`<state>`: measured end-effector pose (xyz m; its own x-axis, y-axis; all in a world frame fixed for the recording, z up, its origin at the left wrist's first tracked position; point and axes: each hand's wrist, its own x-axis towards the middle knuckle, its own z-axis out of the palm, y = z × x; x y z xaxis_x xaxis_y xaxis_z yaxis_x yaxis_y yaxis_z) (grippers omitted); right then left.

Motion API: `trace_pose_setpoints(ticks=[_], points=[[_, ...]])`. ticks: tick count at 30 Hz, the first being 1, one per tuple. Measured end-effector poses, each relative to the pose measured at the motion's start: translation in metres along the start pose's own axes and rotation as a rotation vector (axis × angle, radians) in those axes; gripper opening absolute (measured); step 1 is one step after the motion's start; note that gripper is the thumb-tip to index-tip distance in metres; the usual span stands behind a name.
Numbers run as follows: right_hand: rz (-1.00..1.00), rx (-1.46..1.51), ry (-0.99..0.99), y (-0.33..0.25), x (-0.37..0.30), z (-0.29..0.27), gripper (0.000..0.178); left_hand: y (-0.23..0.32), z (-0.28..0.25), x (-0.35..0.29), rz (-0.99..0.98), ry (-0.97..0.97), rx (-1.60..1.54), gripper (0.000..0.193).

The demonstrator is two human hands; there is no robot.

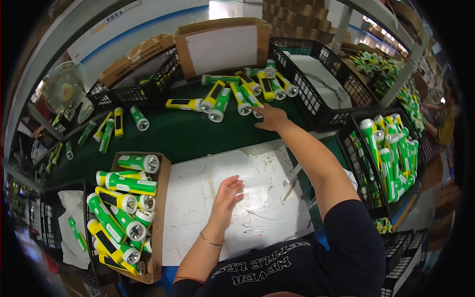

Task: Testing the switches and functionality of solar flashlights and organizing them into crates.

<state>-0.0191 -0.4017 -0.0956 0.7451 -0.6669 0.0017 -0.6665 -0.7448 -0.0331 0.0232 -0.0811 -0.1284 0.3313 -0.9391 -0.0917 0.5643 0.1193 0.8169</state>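
My right hand (272, 119) reaches far out over the green belt, its fingers apart around the lens end of a green and yellow flashlight (247, 93). Whether the fingertips touch it I cannot tell. More flashlights lie close by, among them a green one (219, 105) and a yellow one with a dark panel (213, 96). Above the white work board (193, 198) hovers my left hand (229, 197), empty, with loosely bent fingers apart. Thin white cables (262, 226) lie on the board to its right.
At the left a cardboard box (162, 218) is full of flashlights. A black crate (366, 173) heaped with them stands at the right. Several flashlights lie along the green belt (163, 143). Black crates and an upright carton (222, 47) line its far side. A person (447, 119) sits far right.
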Motion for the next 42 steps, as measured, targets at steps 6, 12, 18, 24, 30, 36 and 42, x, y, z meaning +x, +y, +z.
trace_pose_setpoints(ticks=[6, 12, 18, 24, 30, 36, 42], points=[[-0.015, 0.033, 0.050, -0.010, -0.016, -0.015, 0.048, 0.003, 0.000, -0.001, -0.010, -0.001, 0.038, 0.044], [-0.263, 0.231, 0.211, -0.022, -0.127, -0.108, 0.048, 0.010, 0.005, -0.008, 0.541, 0.255, 0.969, 0.053], [-0.574, 0.935, -0.451, -0.054, -0.169, -0.107, 0.048, 0.007, 0.008, -0.016, -0.162, -0.455, 0.042, 0.064], [-0.441, 0.950, -0.214, -0.072, -0.181, -0.062, 0.051, -0.007, 0.007, -0.013, -0.321, -0.256, -0.299, 0.042], [-0.146, 0.922, -0.043, -0.073, -0.210, -0.054, 0.049, -0.003, 0.009, -0.007, -0.238, 0.032, -0.186, 0.041], [-0.122, 0.971, -0.100, -0.071, -0.228, -0.029, 0.034, -0.002, 0.010, -0.009, -0.276, 0.094, -0.200, 0.042], [-0.249, 0.845, 0.086, -0.076, -0.234, -0.018, 0.017, -0.002, 0.008, -0.006, -0.293, 0.103, -0.189, 0.041]])
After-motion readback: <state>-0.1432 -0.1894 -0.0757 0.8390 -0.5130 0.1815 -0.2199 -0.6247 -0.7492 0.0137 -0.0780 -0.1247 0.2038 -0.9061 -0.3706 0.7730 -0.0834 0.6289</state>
